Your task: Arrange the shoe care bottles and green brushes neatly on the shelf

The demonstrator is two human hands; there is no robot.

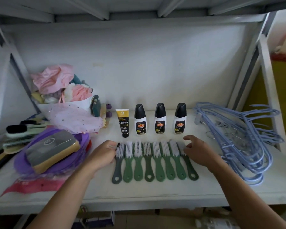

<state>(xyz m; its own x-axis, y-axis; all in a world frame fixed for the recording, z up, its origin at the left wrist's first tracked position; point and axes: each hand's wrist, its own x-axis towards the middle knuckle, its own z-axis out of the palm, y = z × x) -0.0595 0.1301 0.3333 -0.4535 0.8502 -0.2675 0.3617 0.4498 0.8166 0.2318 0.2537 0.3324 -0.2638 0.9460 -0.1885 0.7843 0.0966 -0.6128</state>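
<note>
with loose, ungripping fingers the left hand (104, 154) and right hand (196, 151) flank the green brushes (159, 169) before the bottles (160, 119) on the shelf (155, 190); press inward evenly, keeping handles parallel.

The left hand (104, 156) and right hand (198, 152) are bare; behind them the left forearm (64, 194) and right forearm (249, 197) are bare too

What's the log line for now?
brushes: flat row | bottles: upright behind | left hand: at row's left end | right hand: at right end
</note>
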